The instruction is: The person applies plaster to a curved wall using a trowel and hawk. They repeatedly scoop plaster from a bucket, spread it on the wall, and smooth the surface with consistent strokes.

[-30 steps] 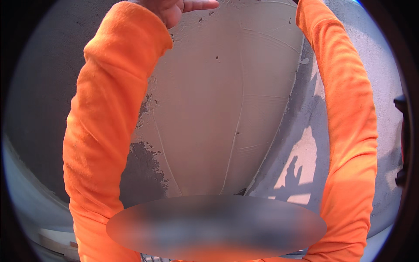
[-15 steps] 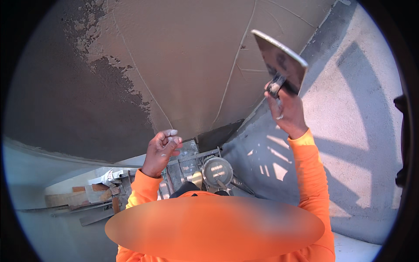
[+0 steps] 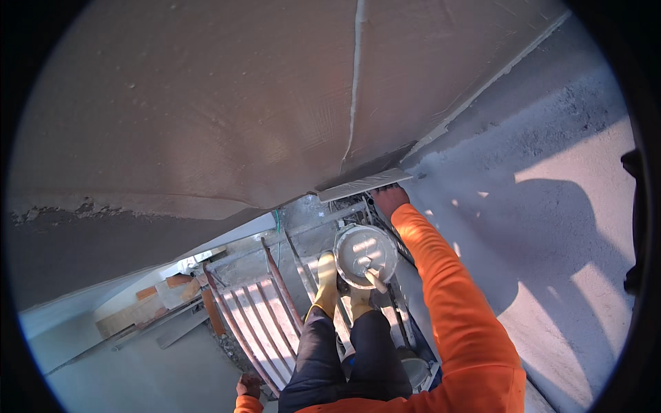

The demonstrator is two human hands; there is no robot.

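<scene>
In my right hand [image 3: 390,199] is a plastering trowel [image 3: 365,184], its long pale blade lying against the bottom of the freshly plastered wall [image 3: 241,117]. A raised ridge of plaster [image 3: 356,76] runs down the wall above the blade. My left hand [image 3: 248,385] hangs low at the lower left, beside a scaffold rail, fingers curled; whether anything is inside them is hidden. Below the trowel stands a round bucket [image 3: 351,274] with light mix in it and a tool handle [image 3: 376,279] sticking out over its rim.
I stand in yellow boots [image 3: 326,279] on scaffolding with metal rails [image 3: 279,275], close by the bucket. A rough grey wall [image 3: 551,227] with sun patches rises at the right. Boards and rubble [image 3: 165,299] lie below at the left. Another container [image 3: 414,370] shows beside my legs.
My right hand has brought the trowel down from high on the right to the wall's bottom edge. My left hand has dropped from the wall to my side. The view has tilted downward.
</scene>
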